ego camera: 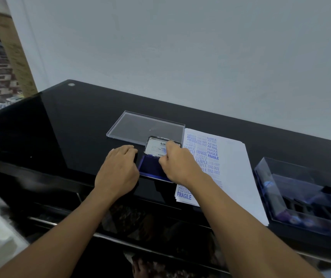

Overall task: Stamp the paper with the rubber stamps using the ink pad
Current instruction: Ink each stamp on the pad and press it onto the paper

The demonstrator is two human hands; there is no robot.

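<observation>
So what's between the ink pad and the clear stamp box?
The stamped paper stack lies between ink pad and stamp box, in the head view.

Right hand (177, 163) hides part of the ink pad lid (154, 147) label and anything its fingertips hold; clear box (277, 197) right of it blurred, cropped, contents possibly stamps.

Dim, flat indoor light; soft glare on glossy black table (64, 121); blurred, wide-angle-warped edges.
</observation>
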